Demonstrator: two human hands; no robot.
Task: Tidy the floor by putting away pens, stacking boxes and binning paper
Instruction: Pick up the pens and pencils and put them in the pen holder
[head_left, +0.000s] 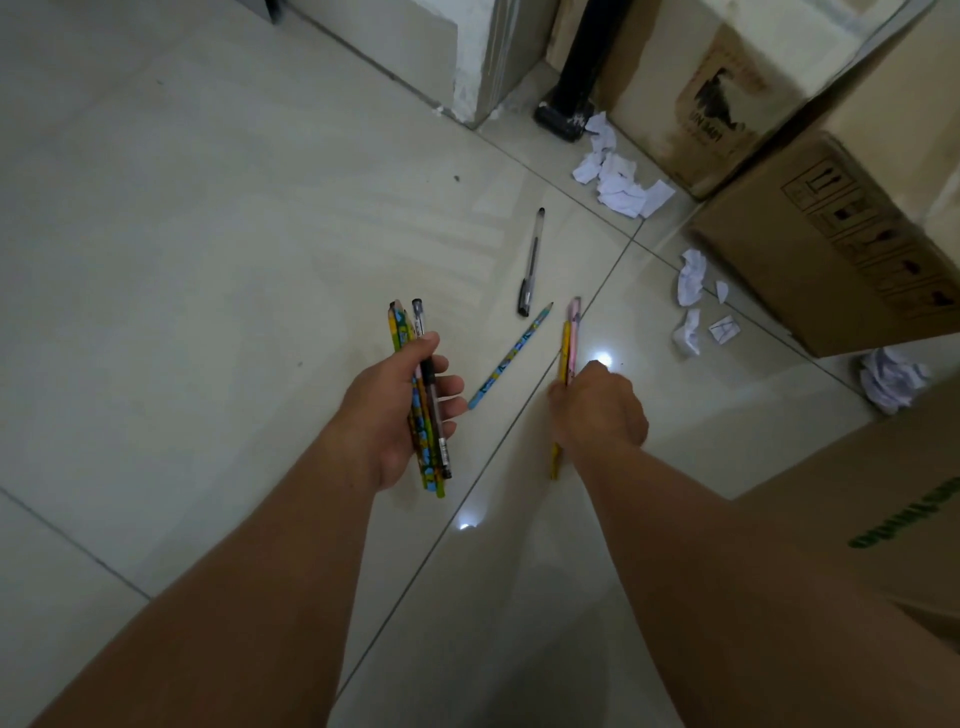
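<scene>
Pens and pencils are being gathered off a pale tiled floor (182, 234), and the collection is split between two hands. A bundle of patterned pencils with one clear pen (426, 410) is clamped in the left hand (400, 410), the thumb pressed across the top and the fingers curled beneath, apparently so that the bundle is kept together and parked while further pieces are picked up. The right hand (597, 408) is closed, knuckles up, around a yellow pencil and a pink one (569, 338), which are held side by side with their upper ends jutting forward and the yellow tail showing below the wrist. Two pieces are left on the tiles: a blue pencil (511, 356) lies on a slant between the two hands, its lower end just beside the left fingertips, and a black-capped pen (531, 265) lies farther ahead, apart from both hands. The blue pencil is judged the nearer pickup, with the pen after it. Crumpled white paper (618, 179) is scattered ahead and to the right, near the foot of a black post (582, 67) and along the cardboard boxes (831, 244), and is untouched; the boxes are not yet stacked. No pen holder or bin is seen in view, so the destination cannot be told
</scene>
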